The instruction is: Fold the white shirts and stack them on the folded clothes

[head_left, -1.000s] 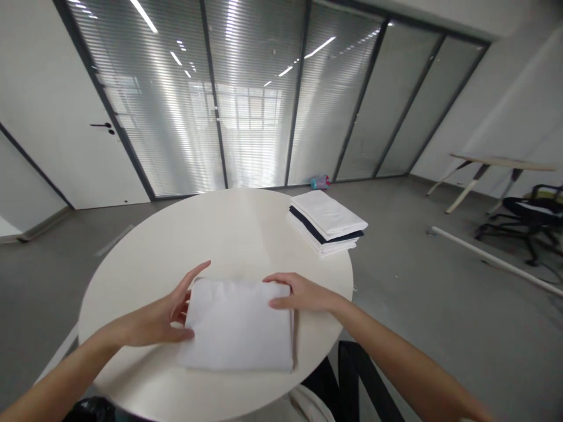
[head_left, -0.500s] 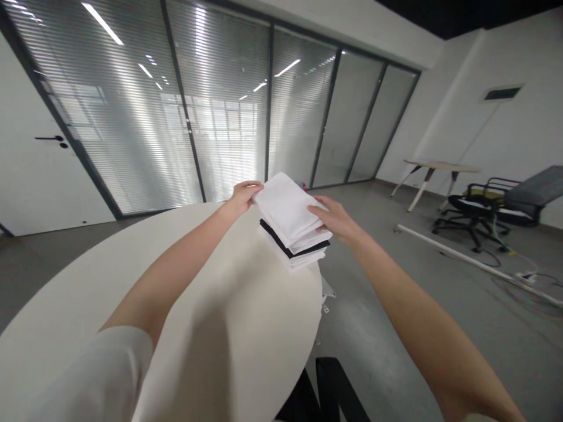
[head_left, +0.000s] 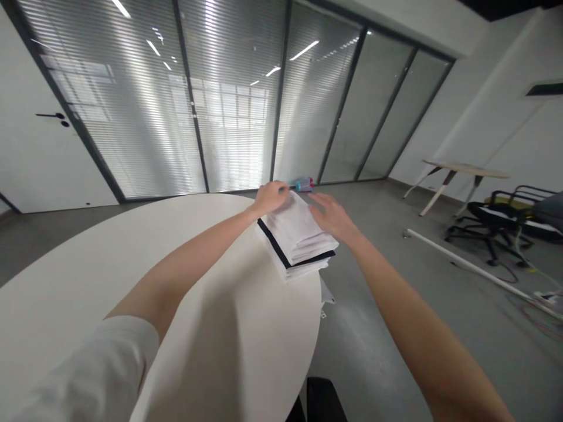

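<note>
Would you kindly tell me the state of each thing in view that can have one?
Left hand: curled at the stack's far corner.
Right hand: open, fingers spread near the stack.
Cloth stack: folded, white on top, dark layer beneath.
Door: shut.
Window blinds: lowered.

We're seeing bright daylight streaming through the slatted blinds [head_left: 233, 99], glare is washing across the glass, and a soft shadow is falling over the white table [head_left: 197, 363], while wide-angle distortion is bending the edges.
</note>
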Demonstrator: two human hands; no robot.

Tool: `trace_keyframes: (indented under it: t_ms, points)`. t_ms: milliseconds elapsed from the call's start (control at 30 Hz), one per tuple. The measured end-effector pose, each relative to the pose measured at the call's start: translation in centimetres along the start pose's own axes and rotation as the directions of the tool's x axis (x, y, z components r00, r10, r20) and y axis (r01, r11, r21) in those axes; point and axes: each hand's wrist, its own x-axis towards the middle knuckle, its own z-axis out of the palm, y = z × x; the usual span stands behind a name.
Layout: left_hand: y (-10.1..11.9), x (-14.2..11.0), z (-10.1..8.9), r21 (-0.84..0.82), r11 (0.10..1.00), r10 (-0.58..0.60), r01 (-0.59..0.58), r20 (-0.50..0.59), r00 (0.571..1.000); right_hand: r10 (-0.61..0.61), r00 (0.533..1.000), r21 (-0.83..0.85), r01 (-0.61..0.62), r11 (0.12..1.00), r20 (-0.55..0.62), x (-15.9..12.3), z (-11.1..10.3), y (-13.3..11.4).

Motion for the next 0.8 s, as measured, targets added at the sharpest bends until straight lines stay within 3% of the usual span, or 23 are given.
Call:
trace_keyframes:
  t_ms: [100, 200, 333, 500, 600, 667, 733, 800]
  points:
    - [1.5, -0.1, 1.0, 0.270, 0.934, 0.155, -0.234, 0.284, 0.946, -0.058, 0.995, 0.022, 0.057, 0.998, 0.085, 1.9, 1.5, -0.3]
    - [1.1, -0.9, 2.4, 0.312, 0.894, 0.137, -0.321, 0.492, 0.860, -0.014, 0.970, 0.069, -0.002, 0.998, 0.242, 2.0, 3.9, 0.4]
    - [0.2, -1.8, 3.3, 0.298, 0.900, 0.111, -0.319, 0.550, 0.828, 0.083, 0.964, 0.092, -0.109, 0.990, 0.252, 0.4, 6.1, 2.1]
    - [0.9, -2.1, 3.1, 0.279, 0.916, 0.096, -0.289, 0.548, 0.831, 0.056, 0.967, 0.145, -0.095, 0.985, 0.249, 0.0, 6.4, 3.1]
    - [1.2, -2.4, 2.9, 0.271, 0.923, 0.102, -0.273, 0.513, 0.852, 0.083, 0.976, 0.183, -0.121, 0.976, 0.200, 0.1, 6.1, 2.6]
    - [1.2, -2.8, 2.7, 0.243, 0.934, 0.138, -0.260, 0.426, 0.894, 0.080, 0.981, 0.242, -0.123, 0.962, 0.179, 0.2, 5.5, 2.3]
    - [1.0, -3.6, 2.5, 0.208, 0.964, 0.113, -0.163, 0.232, 0.966, 0.115, 0.977, 0.323, -0.169, 0.931, 0.181, 0.2, 4.5, 2.3]
    - [0.7, -5.0, 2.3, 0.121, 0.991, -0.058, 0.060, -0.022, 0.998, 0.223, 0.949, 0.420, -0.301, 0.856, 0.225, 0.1, 3.5, 2.7]
